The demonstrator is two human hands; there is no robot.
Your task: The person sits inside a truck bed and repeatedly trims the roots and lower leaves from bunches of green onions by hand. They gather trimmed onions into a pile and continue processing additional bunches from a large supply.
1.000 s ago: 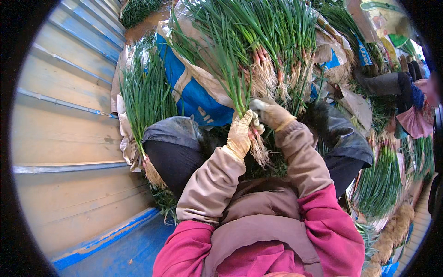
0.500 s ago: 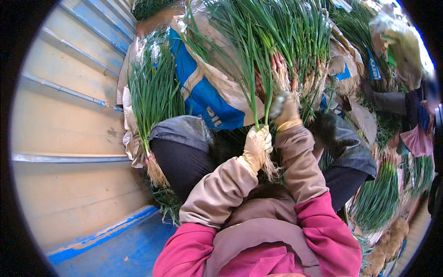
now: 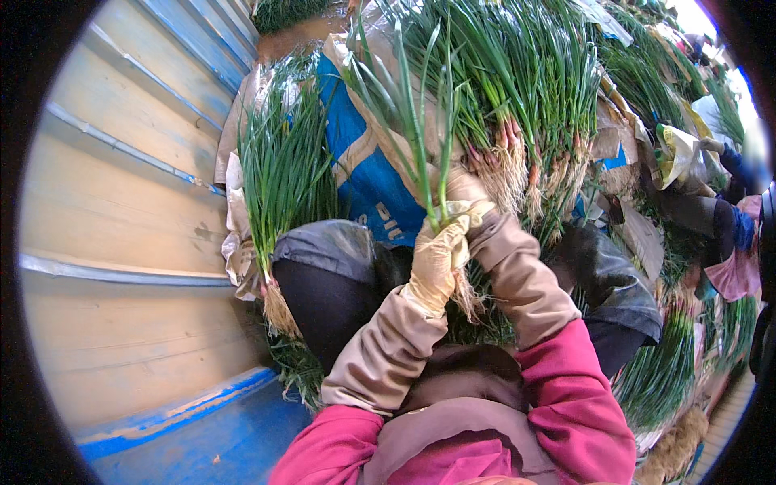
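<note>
Both my hands wear pale yellow gloves. My left hand (image 3: 440,263) is closed around the lower ends of a few green onions (image 3: 420,153). Their leaves point up and away from me, and their stringy roots hang below the fist. My right hand (image 3: 470,196) is at the same stalks, just above the left, with its fingers curled against them and partly hidden. Beyond my hands, a large pile of green onions (image 3: 517,73) lies with reddish-white bases and roots toward me.
Another onion bundle (image 3: 283,170) leans by my left knee. A blue and tan sack (image 3: 368,178) lies ahead of me. At left rises a ribbed metal wall (image 3: 129,210). More onions (image 3: 663,372) lie at right, near another person's sleeve (image 3: 737,170).
My right hand has moved left from the pile's roots to the stalks held in my left hand. My left hand has shifted slightly left and lower. The view has shifted a little.
</note>
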